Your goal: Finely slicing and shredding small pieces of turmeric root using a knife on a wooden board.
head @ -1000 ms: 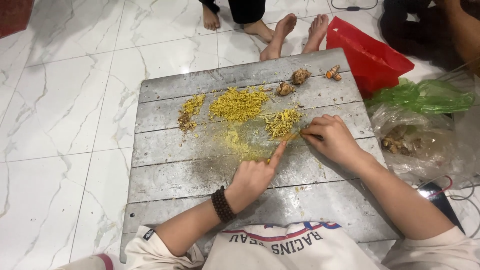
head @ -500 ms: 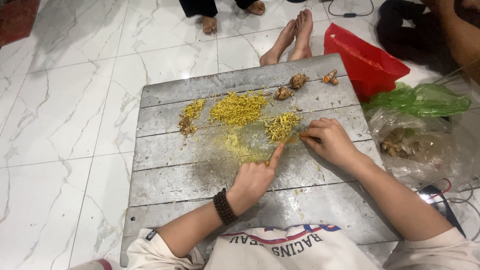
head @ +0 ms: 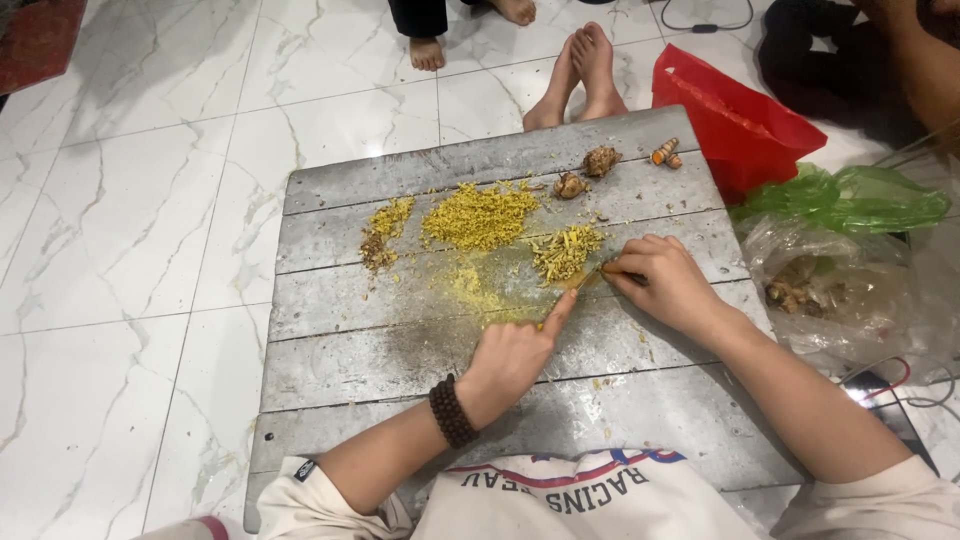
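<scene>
i am working on a grey wooden surface (head: 400, 350) made of weathered planks laid side by side, dull and scratched, resting on a glossy white marble-veined floor (head: 130, 230). my left hand (head: 510, 360) is lying on the planks with the fingers curled under and the forefinger (head: 558, 312) stretched out, its tip pressing on a small yellow-orange root piece (head: 583, 283). my right hand (head: 665, 282) is closing its grip around a thin blade (head: 600, 272); most of it is hidden under my fingers, so i cannot tell its shape. the root piece is lying just left of my right grip and just beyond my left fingertip, between the two hands.

three heaps of shredded yellow material are lying on the surface: a large loose heap (head: 478, 216) in the middle, a smaller stringy heap (head: 565, 250) just beside the root piece, and a narrow heap (head: 385, 228) at the left, turning brownish at its near end. a fine yellow powdery smear (head: 470, 288) is staining the planks below them. two knobbly brown root lumps (head: 585, 172) are sitting near the far edge, and one short orange root (head: 664, 153) is lying at the far right corner.

a band of dark round beads (head: 452, 410) is circling my left wrist. to the right, one red plastic bag (head: 735, 125), one green bag (head: 850, 198) and one clear crinkled bag (head: 830, 285) holding brown roots are lying on the floor. three bare feet (head: 575, 75) of other people are resting beyond the surface.
</scene>
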